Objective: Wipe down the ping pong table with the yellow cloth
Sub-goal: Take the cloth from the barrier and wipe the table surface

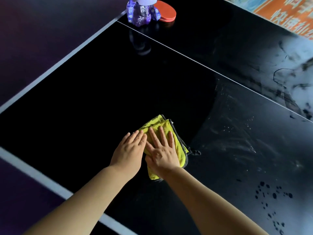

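One folded yellow cloth (166,131) pressed on the black ping pong table (101,82) by two flat, straight-fingered hands, left hand (128,150) at its edge, right hand (162,153) atop, one purple bottle (141,12) seen beyond

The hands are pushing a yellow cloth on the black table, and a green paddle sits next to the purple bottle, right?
Almost. The paddle is red, not green, as the head view shows. The rest holds: the left hand and right hand push the yellow cloth on the black table, and the paddle sits next to the purple bottle.
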### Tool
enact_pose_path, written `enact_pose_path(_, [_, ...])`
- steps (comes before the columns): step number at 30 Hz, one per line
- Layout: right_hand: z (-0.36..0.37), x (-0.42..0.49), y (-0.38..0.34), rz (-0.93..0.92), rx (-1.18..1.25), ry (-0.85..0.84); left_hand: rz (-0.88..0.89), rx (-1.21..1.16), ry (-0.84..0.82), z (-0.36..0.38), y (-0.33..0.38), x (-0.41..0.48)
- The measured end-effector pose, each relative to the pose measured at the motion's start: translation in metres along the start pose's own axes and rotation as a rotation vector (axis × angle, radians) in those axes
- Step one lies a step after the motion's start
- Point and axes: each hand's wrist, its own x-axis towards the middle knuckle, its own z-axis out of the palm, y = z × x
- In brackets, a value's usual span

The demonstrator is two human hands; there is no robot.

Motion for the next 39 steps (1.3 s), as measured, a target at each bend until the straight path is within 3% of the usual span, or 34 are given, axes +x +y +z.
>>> enact_pose_path(10, [0.025,-0.06,-0.115,-0.129,-0.036,-0.058,-0.052,-0.167,-0.039,0.018,-0.054,-0.127])
enact_pose_path(16, [0.036,-0.093,-0.137,-0.21,-0.042,-0.056,-0.157,-0.295,0.01,0.03,-0.053,-0.177])
enact_pose_path(20, [0.039,-0.116,-0.132,-0.287,-0.048,-0.075,-0.141,-0.299,-0.045,0.03,-0.043,-0.195])
enact_pose_path(28, [0.032,-0.149,-0.058,-0.352,-0.073,-0.099,-0.044,-0.235,-0.114,0.029,0.021,-0.178])
enact_pose_path(39, [-0.002,-0.099,0.113,-0.231,-0.059,-0.051,0.023,-0.109,0.048,0.029,0.124,-0.013])
